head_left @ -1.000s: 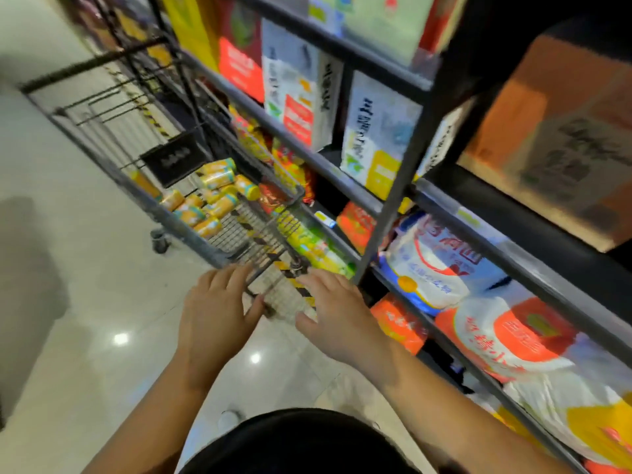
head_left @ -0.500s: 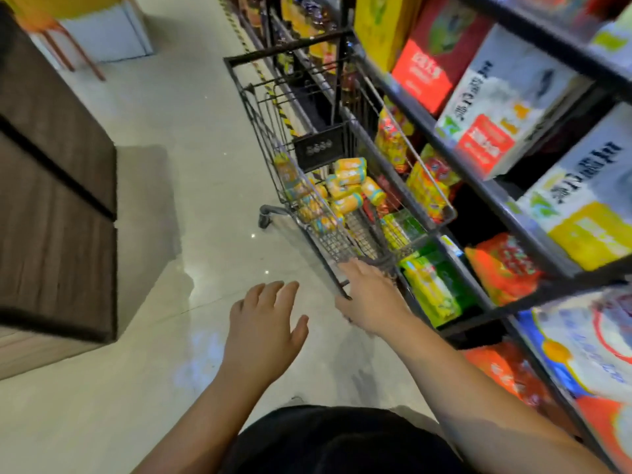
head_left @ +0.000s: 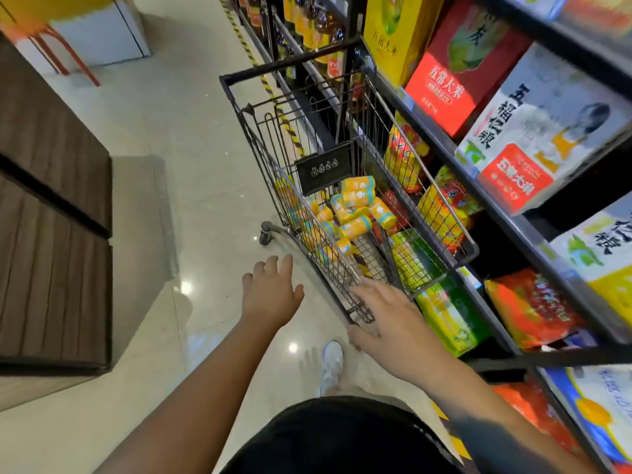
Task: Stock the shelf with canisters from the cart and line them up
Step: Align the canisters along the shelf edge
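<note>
The canisters point(head_left: 355, 206), yellow with blue-green bands, lie on their sides in a loose heap on the bottom of the wire shopping cart point(head_left: 270, 155), most of them towards its left wall and under a small black sign point(head_left: 323, 169) that hangs inside the basket. None is on the shelf point(head_left: 533, 234). The cart stands in the aisle just beside the black metal shelving, its right wall close along the shelf front. The right grip point(head_left: 393, 323) is at the cart's near corner, fingers stretched out and apart, the forefinger touching the wire rim and the thumb spread below it, so that the corner sits in the fork between them; the fingers are not curled round the wire. The left grip point(head_left: 270, 295) hovers over the floor point(head_left: 191, 148) just left of the cart, palm down, fingers straight and apart, holding nothing. Behind the cart the shelf carries large rice boxes, one yellow point(head_left: 393, 32), one red point(head_left: 455, 77) and one white point(head_left: 533, 131); the level below holds a green and yellow bag point(head_left: 448, 313) and an orange bag point(head_left: 530, 309). Bottles point(head_left: 307, 25) stand farther down the aisle. Yellow and black tape point(head_left: 253, 59) runs along the pale glossy floor by the shelving. A white shoe point(head_left: 331, 364) shows below the hands, and a brown wood-grain cabinet point(head_left: 51, 200) stands at the left.
</note>
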